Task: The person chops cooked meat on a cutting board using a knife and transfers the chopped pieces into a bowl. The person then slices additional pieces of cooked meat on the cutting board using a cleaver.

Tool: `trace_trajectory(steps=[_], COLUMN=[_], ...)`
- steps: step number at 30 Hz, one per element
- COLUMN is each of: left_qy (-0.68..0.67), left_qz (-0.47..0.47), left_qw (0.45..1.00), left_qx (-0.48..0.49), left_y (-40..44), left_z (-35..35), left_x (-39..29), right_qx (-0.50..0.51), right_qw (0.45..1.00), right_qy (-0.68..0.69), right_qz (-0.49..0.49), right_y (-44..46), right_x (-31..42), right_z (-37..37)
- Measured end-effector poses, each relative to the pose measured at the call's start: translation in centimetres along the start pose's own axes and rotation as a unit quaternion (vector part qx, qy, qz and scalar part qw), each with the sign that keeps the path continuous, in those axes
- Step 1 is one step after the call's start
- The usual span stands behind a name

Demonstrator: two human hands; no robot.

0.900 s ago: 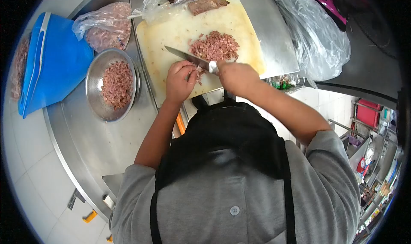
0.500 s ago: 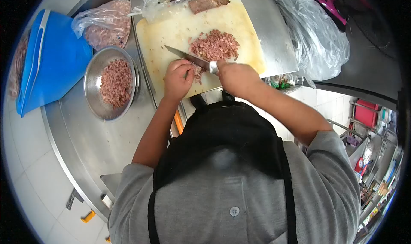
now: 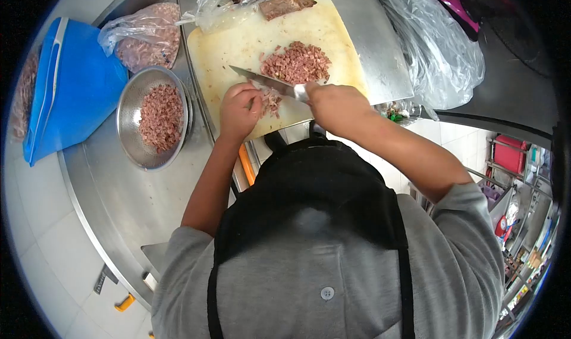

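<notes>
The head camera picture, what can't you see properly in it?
Head view:
Knife handle: mostly inside the right hand.
Whether the left hand holds anything: its curled fingers hide it.
Bottom of the bowl: under chopped meat.
Top bag: cut off by the edge.
Shelf things: too small to tell.

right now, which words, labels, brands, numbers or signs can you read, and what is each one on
None can be read.
Dark grey piece by the steel table: pale marks, too small.
Red device with round dial: too small.
Small multicoloured packages at far right: too small and blurred.
</notes>
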State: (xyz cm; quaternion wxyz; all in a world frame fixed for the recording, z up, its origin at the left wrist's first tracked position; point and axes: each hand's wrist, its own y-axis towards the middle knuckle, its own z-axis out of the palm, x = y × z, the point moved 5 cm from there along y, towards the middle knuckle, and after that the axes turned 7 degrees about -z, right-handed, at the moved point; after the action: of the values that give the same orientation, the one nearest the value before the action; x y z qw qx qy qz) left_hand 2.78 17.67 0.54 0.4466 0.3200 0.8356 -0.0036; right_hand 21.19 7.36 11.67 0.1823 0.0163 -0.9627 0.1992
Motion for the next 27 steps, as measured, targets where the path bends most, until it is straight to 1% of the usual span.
trace_trajectory(steps=[2,6,7,8,9,11,15,16,17,18,20,21,23,24,26,27], left_qy=[0.025,0.046,0.04,0.034,0.034,0.014,0.013,0.042,0.071,0.072,0.121,0.121,0.139,0.138,0.17,0.17], left_qz=[-0.025,-0.035,-0.018,-0.003,-0.01,0.015,0.029,-0.002,-0.034,-0.034,-0.035,-0.034,-0.035,-0.035,-0.068,-0.065], left_qw=[0.996,0.996,0.997,0.997,0.997,0.998,0.998,0.997,0.994,0.994,0.985,0.985,0.987,0.987,0.98,0.981], left_qx=[-0.077,-0.074,-0.069,-0.063,-0.064,-0.053,-0.052,-0.064,-0.076,-0.075,-0.117,-0.118,-0.069,-0.068,-0.076,-0.074], left_y=[0.4,1.3,1.5,1.4,1.1,0.8,0.9,1.2,1.4,1.8,2.9,3.3,3.8,3.6,3.1,2.8], left_z=[-1.6,-1.9,-1.8,-1.6,-1.3,-0.5,-0.4,-0.7,-0.9,-0.9,-0.9,-0.7,0.3,0.0,-1.0,-1.1], left_x=[-0.4,0.2,-0.3,-0.6,-0.3,0.0,0.0,0.4,0.7,0.4,-0.7,-0.3,0.5,0.7,1.5,1.0], right_qx=[0.03,0.079,0.085,0.068,0.052,0.061,0.056,0.057,0.032,0.008,-0.01,-0.027,-0.03,-0.033,-0.033,-0.033], right_qw=[0.999,0.995,0.995,0.996,0.997,0.997,0.997,0.997,0.997,0.996,0.996,0.995,0.995,0.995,0.995,0.994], right_qy=[-0.007,-0.02,-0.022,-0.013,-0.003,0.007,0.019,0.02,0.018,0.016,0.025,0.033,0.032,0.031,0.035,0.038], right_qz=[0.024,0.056,0.052,0.052,0.052,0.054,0.056,0.055,0.069,0.083,0.086,0.087,0.085,0.083,0.091,0.099], right_y=[-2.0,-2.8,-2.6,-2.5,-2.4,-2.3,-2.9,-2.7,-2.5,-2.3,-1.8,-1.5,-1.3,-1.4,-1.9,-2.1], right_x=[-0.5,-1.1,-1.4,-1.8,-2.0,-2.0,-1.8,-1.7,-1.6,-1.5,-1.6,-1.7,-1.9,-2.0,-2.3,-2.5], right_z=[-1.1,-0.6,-0.1,0.5,0.8,0.9,0.3,0.2,-0.3,-0.6,-1.0,-1.2,-1.2,-1.2,-1.3,-1.3])
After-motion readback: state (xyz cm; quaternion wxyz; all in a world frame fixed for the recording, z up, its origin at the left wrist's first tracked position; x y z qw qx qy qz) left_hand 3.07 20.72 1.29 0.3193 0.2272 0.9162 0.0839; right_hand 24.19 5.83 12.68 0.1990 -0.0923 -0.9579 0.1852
